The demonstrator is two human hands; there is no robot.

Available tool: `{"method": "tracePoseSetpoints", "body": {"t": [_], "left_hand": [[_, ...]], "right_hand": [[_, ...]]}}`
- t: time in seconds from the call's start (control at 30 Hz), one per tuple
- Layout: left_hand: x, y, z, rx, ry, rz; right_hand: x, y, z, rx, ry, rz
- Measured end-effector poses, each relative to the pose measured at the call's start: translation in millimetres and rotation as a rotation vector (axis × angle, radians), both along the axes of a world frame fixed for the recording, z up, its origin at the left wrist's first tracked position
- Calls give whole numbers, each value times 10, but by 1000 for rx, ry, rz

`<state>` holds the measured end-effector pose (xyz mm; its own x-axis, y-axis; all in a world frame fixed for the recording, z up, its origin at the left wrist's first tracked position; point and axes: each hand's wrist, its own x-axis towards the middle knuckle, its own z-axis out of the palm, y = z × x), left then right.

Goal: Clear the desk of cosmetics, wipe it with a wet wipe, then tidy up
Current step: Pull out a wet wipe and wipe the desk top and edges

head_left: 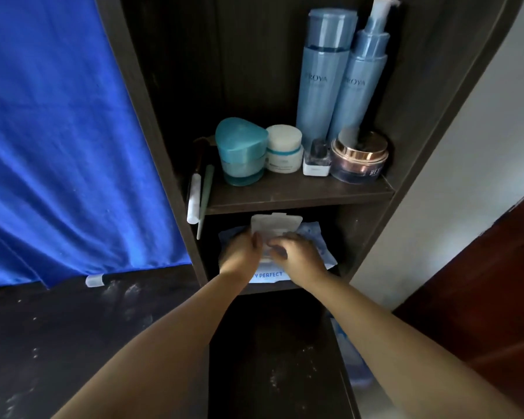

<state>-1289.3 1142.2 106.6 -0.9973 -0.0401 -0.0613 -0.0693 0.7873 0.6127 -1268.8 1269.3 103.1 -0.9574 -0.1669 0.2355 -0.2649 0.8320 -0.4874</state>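
A blue wet wipe pack (315, 237) lies on the lower shelf of a dark cabinet, its white lid flap (277, 223) lifted open. My left hand (242, 252) rests on the pack's left side and holds it down. My right hand (297, 255) is at the pack's opening, fingers pinched around a wipe. On the upper shelf (300, 195) stand two tall blue bottles (324, 77), a teal jar (241, 149), a white jar (285, 148), a small dark vial (316, 158) and a rose-gold lidded jar (360, 157).
The dark desk top (73, 343) at lower left is smeared with pale dust. A capped pen-like stick (96, 279) lies at its back edge under a blue curtain (58, 131). Slim tools (198, 195) lean on the cabinet's left wall. A reddish door (481, 297) is at right.
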Motion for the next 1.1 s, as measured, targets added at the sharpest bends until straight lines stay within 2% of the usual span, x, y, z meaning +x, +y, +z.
{"method": "tracePoseSetpoints", "body": {"t": [0.1, 0.23, 0.3, 0.47, 0.63, 0.7, 0.9, 1.0, 1.03, 1.1], "left_hand": [[-12, -52, -55, 47, 35, -5], [39, -76, -56, 126, 63, 19], [14, -90, -46, 148, 35, 31], [28, -103, 17, 113, -7, 36], [213, -123, 140, 141, 37, 56], [423, -97, 262, 208, 114, 44], [1263, -164, 676, 625, 348, -157], [1550, -365, 611, 472, 353, -245], [1621, -435, 566, 406, 347, -247], [1732, -582, 511, 400, 337, -182]], "right_hand": [[-66, 0, -37, 24, 3, -12], [-152, -24, -4, 47, -114, -16], [-144, -24, 51, -67, -180, -65], [-14, 130, 306, -541, -171, -211], [215, 351, 645, -651, -168, -182], [376, 390, 747, -642, -160, -139], [817, 269, 886, -626, -123, -31], [974, 48, 852, -640, -145, -19], [1029, -38, 830, -640, -162, -17], [1139, -206, 783, -639, -202, 14]]}}
